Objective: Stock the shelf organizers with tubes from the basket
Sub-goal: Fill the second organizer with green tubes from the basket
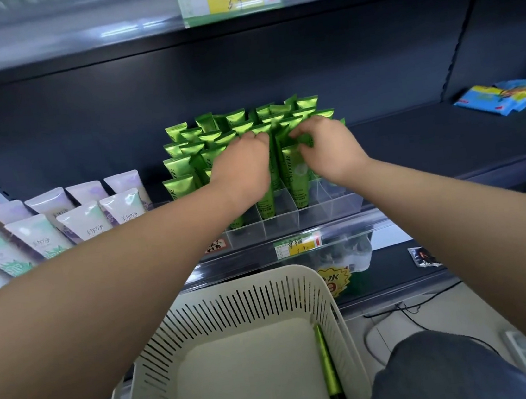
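While green tubes (245,123) nearly fill the organizer (341,203), one tube (330,370) waits in the basket (233,291); right hand's (331,149) grip pinches a standing tube (296,182), left hand's (241,165) unclear.

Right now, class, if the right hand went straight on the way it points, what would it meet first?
The green tubes: the right hand points forward-left into them, and its fingers seem to pinch one tube's top. Depth is unclear, so contact is a guess.
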Action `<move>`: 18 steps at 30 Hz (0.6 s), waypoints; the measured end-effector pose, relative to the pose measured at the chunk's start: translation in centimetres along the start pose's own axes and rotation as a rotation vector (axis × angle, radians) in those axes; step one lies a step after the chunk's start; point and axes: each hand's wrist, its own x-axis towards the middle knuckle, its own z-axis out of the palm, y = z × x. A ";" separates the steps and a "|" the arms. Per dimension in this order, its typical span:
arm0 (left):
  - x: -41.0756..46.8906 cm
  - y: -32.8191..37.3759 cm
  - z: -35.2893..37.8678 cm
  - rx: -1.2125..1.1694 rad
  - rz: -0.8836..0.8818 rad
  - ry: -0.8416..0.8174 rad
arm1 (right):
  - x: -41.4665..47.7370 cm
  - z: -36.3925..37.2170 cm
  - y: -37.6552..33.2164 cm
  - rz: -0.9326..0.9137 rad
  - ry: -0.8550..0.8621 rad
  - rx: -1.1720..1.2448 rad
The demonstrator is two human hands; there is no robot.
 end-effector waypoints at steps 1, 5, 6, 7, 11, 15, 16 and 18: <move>-0.2 0.1 -0.1 0.017 0.006 0.010 | -0.3 -0.2 -0.1 -0.017 0.006 -0.014; -1.2 0.0 -0.4 0.099 0.067 0.045 | -1.7 -0.6 -0.7 -0.074 -0.033 -0.163; -1.5 -0.1 -0.4 0.117 0.085 0.059 | -2.1 -0.7 -0.8 -0.078 -0.055 -0.205; -1.8 -0.2 -0.5 0.128 0.100 0.072 | -2.7 -0.8 -1.1 -0.078 -0.074 -0.239; -3.6 -0.2 -1.1 0.153 0.092 0.091 | -4.7 -1.2 -2.1 -0.073 -0.126 -0.325; -5.7 0.0 -1.6 0.144 0.050 0.088 | -6.9 -1.0 -3.1 -0.066 -0.180 -0.357; -6.2 0.0 -1.6 0.147 0.042 0.085 | -7.4 -0.9 -3.4 -0.072 -0.192 -0.367; -7.3 0.0 -1.6 0.153 0.030 0.080 | -8.4 -0.6 -3.9 -0.083 -0.217 -0.381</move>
